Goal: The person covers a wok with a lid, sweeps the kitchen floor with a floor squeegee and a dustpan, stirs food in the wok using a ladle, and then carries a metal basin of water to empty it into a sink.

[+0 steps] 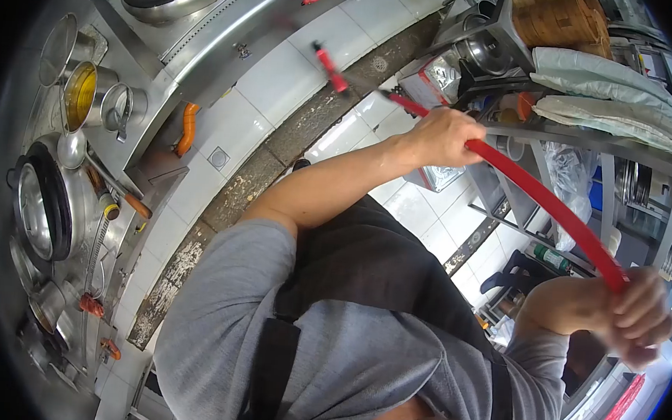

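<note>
A long red pole (548, 196) runs slantwise in front of my body and looks bowed in this wide view. My left hand (444, 136) is wrapped round it toward its far part, arm stretched out. Closed round the near end is my right hand (637, 317), blurred by motion. Past my left hand the pole shows a dark joint, then a smeared grey stretch. In line with it is a red piece with a black tip (329, 67); whether it joins the pole I cannot tell.
On the left stands a steel cooking range with a lidded wok (36, 211), a pot of yellow liquid (81, 94) and a ladle (71, 150). At right, a metal rack (586, 138) holds cloths (609, 80) and bamboo steamers (559, 23). A floor channel (261, 171) crosses the tiles.
</note>
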Available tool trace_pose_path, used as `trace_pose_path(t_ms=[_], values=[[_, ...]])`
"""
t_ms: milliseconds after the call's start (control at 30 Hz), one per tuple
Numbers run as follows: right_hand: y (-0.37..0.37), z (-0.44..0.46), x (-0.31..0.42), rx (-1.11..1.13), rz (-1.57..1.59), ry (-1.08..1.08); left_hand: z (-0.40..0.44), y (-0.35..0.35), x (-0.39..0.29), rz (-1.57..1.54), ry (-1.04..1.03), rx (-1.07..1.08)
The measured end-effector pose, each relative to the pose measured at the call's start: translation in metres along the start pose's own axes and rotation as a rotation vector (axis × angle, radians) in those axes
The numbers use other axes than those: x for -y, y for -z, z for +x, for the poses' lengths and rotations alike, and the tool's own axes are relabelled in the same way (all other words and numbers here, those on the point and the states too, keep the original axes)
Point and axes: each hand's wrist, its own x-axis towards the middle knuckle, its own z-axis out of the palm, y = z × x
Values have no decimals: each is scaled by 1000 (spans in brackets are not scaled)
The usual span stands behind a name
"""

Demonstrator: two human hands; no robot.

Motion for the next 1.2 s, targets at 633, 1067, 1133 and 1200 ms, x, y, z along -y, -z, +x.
trace_pose_path(t_ms=[633, 1067, 1133, 1200], values=[[-87, -68, -167, -287, 228, -819, -257, 59, 50, 437, 681, -128], [-45, 6, -74, -145, -275, -92, -79, 13, 74, 16, 293, -171], [-8, 22, -41, -14, 106, -115, -81, 24, 26, -53, 273, -137], [20, 28, -30, 38, 290, -144, -91, 45, -13, 48, 307, -145]])
